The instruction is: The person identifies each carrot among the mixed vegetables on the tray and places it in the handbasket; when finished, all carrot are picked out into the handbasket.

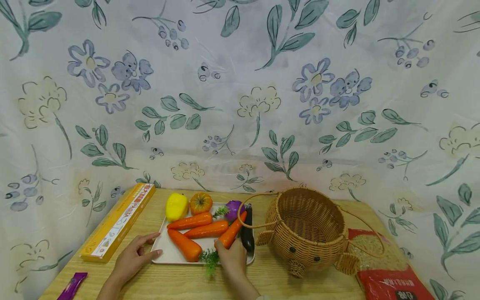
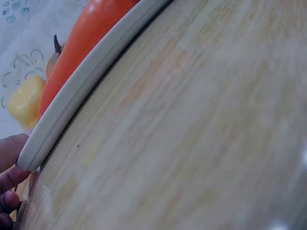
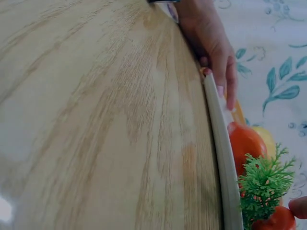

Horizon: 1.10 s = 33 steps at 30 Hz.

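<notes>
A white tray (image 1: 162, 246) holds several orange carrots (image 1: 185, 246), a yellow bell pepper (image 1: 176, 207), a small orange pumpkin (image 1: 201, 203), a purple round vegetable (image 1: 234, 208) and a dark eggplant (image 1: 247, 235). My left hand (image 1: 131, 259) is at the tray's front left corner; in the left wrist view its thumb (image 2: 10, 148) lies above the rim (image 2: 72, 100) and the fingers below, pinching it. Over the tray's front right part, my right hand (image 1: 233, 259) holds the thick end of the slanting right-hand carrot (image 1: 232, 233). The hand hides that carrot's end.
A wicker animal-shaped basket (image 1: 279, 250) stands right of the tray, one handle loop (image 1: 258, 226) reaching over the tray's edge. A red bag (image 1: 390, 281) lies behind it to the right. Left are a long yellow pasta box (image 1: 120, 223) and a small purple packet (image 1: 72, 286).
</notes>
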### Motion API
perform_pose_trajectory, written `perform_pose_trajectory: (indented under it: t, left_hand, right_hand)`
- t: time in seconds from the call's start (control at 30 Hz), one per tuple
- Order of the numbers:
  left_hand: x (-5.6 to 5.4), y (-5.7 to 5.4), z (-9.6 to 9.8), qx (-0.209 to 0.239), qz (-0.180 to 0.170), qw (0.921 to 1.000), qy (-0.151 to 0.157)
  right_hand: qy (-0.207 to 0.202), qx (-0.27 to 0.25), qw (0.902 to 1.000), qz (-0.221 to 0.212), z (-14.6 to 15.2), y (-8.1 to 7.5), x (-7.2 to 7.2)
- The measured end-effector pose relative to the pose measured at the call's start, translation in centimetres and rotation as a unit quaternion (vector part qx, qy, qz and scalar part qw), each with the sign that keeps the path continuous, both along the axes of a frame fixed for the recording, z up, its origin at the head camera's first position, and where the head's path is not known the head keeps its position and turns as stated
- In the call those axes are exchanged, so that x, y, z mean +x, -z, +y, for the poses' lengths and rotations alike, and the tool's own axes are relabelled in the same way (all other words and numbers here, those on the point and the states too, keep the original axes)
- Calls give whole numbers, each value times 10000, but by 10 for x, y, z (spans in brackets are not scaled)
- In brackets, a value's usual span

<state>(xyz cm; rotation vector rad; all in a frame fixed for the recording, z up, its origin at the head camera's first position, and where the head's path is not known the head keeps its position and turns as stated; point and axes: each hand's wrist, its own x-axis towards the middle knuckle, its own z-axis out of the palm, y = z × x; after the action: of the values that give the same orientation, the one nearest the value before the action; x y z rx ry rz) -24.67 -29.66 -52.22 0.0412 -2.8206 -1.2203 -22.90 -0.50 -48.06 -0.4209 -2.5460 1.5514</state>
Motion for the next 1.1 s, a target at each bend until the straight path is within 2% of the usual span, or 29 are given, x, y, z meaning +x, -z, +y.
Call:
perform_pose_trajectory:
  t: [0.2, 0.5, 0.7, 1.1]
  left_hand:
    - [-1, 0, 2, 15, -6, 10000, -3]
    - [-1, 3, 2, 3, 0, 10000, -28]
    - [0, 4, 2, -40, 0, 10000, -44]
    - [0, 4, 0, -114, 75, 9999, -47]
  right_hand:
    - [244, -7, 9997, 89, -2, 2, -1]
    - [279, -207, 9994, 38, -1, 2, -1]
    - [83, -819, 9966, -25, 1, -3, 5]
    - [-353, -1979, 9785, -470, 11, -12, 15]
